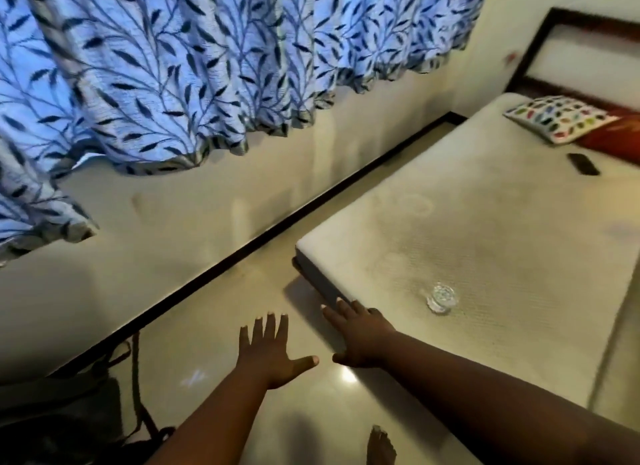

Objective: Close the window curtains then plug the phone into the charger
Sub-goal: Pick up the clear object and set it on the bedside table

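Observation:
Blue curtains [180, 66] with a dark leaf pattern hang across the upper left, drawn over the window. A dark phone [583, 164] lies on the white mattress [485, 229] far to the right, near the pillows. My left hand [273, 352] is stretched out over the glossy floor, fingers spread and straight, holding nothing. My right hand [358, 336] reaches forward with straight fingers beside the near corner of the mattress, also holding nothing. No charger is visible.
A clear glass [440, 297] stands on the mattress just right of my right hand. A patterned pillow [557, 118] and a red one [614, 137] lie at the headboard. Dark objects and cords [86, 412] sit on the floor at lower left. My foot [381, 447] shows below.

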{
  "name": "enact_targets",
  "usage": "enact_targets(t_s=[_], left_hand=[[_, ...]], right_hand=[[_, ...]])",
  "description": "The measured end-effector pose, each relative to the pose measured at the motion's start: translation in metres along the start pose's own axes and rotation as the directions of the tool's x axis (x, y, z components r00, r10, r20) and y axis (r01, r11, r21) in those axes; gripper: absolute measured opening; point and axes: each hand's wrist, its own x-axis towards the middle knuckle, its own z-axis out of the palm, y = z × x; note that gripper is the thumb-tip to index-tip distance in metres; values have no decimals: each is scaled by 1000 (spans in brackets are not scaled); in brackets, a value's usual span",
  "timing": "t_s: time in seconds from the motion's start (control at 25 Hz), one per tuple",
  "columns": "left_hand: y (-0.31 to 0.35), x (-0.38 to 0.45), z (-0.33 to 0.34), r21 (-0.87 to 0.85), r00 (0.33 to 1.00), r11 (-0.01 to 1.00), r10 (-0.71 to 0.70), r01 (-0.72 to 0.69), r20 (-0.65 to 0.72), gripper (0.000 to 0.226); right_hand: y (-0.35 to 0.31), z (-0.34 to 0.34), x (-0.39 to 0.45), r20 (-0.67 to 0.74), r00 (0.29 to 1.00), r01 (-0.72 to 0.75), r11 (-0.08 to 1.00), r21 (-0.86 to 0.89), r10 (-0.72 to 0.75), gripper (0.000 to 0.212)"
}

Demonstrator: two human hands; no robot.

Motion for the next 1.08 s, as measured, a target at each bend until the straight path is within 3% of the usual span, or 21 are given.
enact_targets(t_s=[0.52, 0.88, 1.08], left_hand=[[175, 71, -23, 239, 958, 928, 283, -287, 52, 115], [277, 176, 10, 288, 952, 915, 230, -281, 200, 113], [298, 211, 40, 256, 944, 935, 171, -246, 283, 112]], right_hand=[[178, 49, -57, 23, 930, -364, 907, 211, 368, 94], [332, 104, 11, 108, 869, -493, 828, 266, 482, 98], [370, 134, 53, 145, 880, -474, 840, 263, 452, 110]])
